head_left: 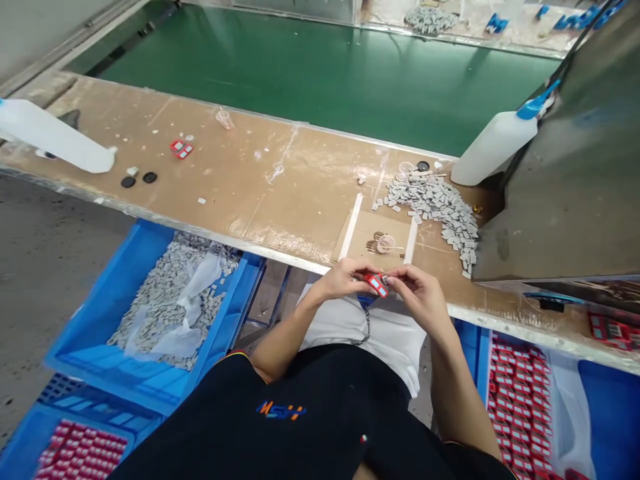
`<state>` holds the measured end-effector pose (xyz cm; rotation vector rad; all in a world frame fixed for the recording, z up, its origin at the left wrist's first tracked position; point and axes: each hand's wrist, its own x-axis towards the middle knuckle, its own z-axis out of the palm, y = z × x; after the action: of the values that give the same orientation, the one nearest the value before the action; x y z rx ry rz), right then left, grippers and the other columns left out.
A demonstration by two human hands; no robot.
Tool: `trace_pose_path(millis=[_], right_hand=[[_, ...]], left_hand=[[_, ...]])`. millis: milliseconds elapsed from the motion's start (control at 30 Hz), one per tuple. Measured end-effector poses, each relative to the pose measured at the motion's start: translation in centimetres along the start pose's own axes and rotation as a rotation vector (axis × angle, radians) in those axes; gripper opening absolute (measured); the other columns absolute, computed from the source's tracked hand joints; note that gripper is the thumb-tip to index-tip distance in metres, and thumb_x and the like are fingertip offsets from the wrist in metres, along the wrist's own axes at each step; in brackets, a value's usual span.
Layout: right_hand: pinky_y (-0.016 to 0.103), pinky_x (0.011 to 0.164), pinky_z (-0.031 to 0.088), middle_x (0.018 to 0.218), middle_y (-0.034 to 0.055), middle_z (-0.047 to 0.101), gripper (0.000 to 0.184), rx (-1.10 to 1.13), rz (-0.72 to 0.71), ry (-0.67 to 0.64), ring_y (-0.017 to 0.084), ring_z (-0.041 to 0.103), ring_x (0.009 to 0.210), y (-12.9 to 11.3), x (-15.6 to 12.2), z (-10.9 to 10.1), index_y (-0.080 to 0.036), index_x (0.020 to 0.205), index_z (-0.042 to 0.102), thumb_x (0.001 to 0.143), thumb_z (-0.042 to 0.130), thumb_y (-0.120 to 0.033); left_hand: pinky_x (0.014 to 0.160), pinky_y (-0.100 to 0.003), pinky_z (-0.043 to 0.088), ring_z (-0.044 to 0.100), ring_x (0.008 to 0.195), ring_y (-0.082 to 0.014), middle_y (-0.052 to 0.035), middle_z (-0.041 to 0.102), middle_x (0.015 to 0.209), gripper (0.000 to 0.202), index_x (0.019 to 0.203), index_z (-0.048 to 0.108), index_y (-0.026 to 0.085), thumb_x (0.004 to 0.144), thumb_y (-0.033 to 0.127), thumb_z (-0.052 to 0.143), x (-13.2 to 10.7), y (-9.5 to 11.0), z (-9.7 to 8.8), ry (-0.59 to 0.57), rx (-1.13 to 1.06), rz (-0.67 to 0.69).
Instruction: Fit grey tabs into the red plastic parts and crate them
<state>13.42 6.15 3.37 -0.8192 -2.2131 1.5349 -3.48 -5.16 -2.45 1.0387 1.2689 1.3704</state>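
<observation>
My left hand [341, 279] is closed round a small red toy bus [379, 285] with pale window panels, just over the table's front edge. From the other side my right hand [416, 291] pinches at the bus's upper end; a small grey piece seems to be between its fingertips, mostly hidden. Beyond the hands a little clear cup [385, 244] with a thin stick rests on a cardboard sheet, by dark brown stains. Right of it spreads a pile of small grey pieces [440, 207].
White bottles lean at the right [495, 147] and left [60, 137]. Another red piece [181, 149] lies on the brown table [280, 207]. A green conveyor belt [300, 67] runs behind. Below stand a blue crate [145, 387] of grey pieces and rows of red pieces [520, 400].
</observation>
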Motion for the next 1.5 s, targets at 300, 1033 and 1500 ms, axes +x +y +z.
trace_pose_path(millis=[300,1033,1500], right_hand=[[0.027,0.06,0.044,0.073,0.0034,0.063,0.022,-0.261,-0.144,0.034,0.016,0.057,0.064,-0.4,-0.1,0.5,-0.02,0.08,0.07,0.094,0.059,-0.032],[0.04,0.088,0.061,0.11,0.008,0.073,0.042,0.377,0.035,0.129,0.023,0.072,0.098,0.8,-3.6,3.1,-0.027,0.121,0.063,0.089,0.068,-0.054],[0.035,0.077,0.06,0.096,0.0073,0.073,0.021,-0.17,-0.346,0.232,0.021,0.069,0.085,-2.9,-5.5,1.1,-0.023,0.114,0.068,0.095,0.065,-0.032]], left_hand=[[0.08,-0.028,0.057,0.073,0.087,-0.0194,-0.0084,0.078,0.098,0.029,0.106,0.074,0.014,0.082,0.029,0.079,-0.3,0.7,-0.1,-0.02,0.254,0.072],[0.098,-0.038,0.055,0.067,0.117,-0.0226,-0.0114,0.074,0.115,0.025,0.115,0.064,0.02,0.092,0.025,0.07,-1.7,1.9,2.2,0.157,0.397,0.548],[0.086,-0.032,0.058,0.072,0.094,-0.017,-0.0081,0.073,0.101,0.003,0.083,0.071,0.016,0.085,0.014,0.071,-2.8,6.9,2.6,0.068,0.228,0.432]])
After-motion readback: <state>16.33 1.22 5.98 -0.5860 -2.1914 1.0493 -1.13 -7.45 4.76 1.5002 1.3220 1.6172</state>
